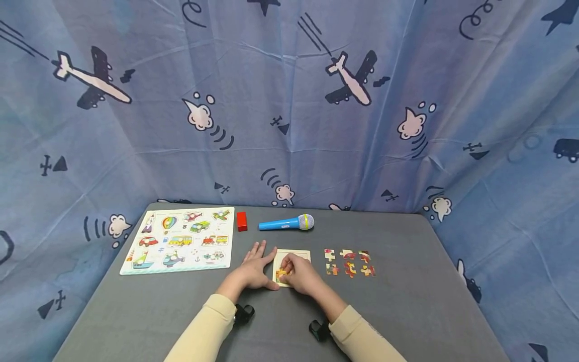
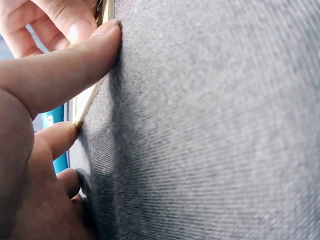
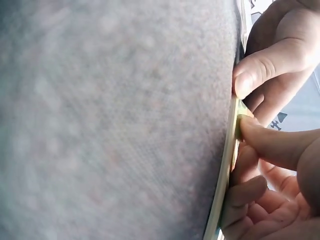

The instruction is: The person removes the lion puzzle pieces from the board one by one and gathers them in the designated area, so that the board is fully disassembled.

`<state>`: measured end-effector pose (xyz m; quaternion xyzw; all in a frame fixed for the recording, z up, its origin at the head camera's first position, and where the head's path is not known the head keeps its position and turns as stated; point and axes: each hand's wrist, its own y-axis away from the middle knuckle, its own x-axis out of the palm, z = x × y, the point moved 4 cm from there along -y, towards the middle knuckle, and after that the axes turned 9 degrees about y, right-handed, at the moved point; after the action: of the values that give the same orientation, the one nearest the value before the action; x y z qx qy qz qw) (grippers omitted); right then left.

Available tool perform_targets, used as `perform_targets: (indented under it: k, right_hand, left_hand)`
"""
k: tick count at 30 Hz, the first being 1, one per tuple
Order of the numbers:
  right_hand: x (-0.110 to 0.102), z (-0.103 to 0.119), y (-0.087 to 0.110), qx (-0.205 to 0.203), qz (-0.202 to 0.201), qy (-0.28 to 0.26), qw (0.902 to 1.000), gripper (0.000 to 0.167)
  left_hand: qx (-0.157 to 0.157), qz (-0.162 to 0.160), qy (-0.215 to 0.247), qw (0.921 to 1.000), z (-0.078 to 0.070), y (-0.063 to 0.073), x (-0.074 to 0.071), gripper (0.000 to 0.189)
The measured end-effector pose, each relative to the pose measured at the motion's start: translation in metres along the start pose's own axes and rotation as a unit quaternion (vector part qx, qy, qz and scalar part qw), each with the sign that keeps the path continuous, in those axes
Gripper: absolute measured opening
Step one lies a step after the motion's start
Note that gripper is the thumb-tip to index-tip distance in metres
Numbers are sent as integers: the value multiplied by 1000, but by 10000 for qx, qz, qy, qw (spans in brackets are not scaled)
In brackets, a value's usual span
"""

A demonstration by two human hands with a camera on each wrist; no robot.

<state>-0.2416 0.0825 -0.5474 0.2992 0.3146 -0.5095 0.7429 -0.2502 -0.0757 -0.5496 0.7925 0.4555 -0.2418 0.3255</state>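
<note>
A small wooden jigsaw tray (image 1: 296,252) with a pale rim lies flat on the table. My left hand (image 1: 254,269) is at its left side with fingers spread; its thumb (image 2: 95,47) touches the near edge and its index finger touches the left edge. Over the tray, my right hand (image 1: 299,273) has its fingers bent and pinches a puzzle piece (image 3: 242,125) between thumb and fingertips, low against the tray. Yellow-orange puzzle pieces (image 1: 281,274) show in the tray's lower left; the right hand hides part of them.
Several loose puzzle pieces (image 1: 350,268) lie in two rows right of the tray. Behind it are a blue toy microphone (image 1: 280,224) and a red block (image 1: 242,221). A vehicle picture board (image 1: 181,241) lies at the left. A blue patterned curtain (image 1: 289,100) borders the table.
</note>
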Motion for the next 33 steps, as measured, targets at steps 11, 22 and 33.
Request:
perform_targets:
  k: [11, 22, 33]
  right_hand:
    - [-21, -1, 2, -33, 98, -712, 9974, 14]
    - [-62, -17, 25, 213, -641, -625, 9958, 9]
    - [-73, -56, 47, 508, -780, -559, 9941, 11]
  left_hand:
    - [24, 41, -34, 10000, 3, -1, 1, 104]
    - [34, 52, -2, 10000, 5, -2, 2, 105]
    - [116, 53, -31, 9999, 2, 0, 2, 105]
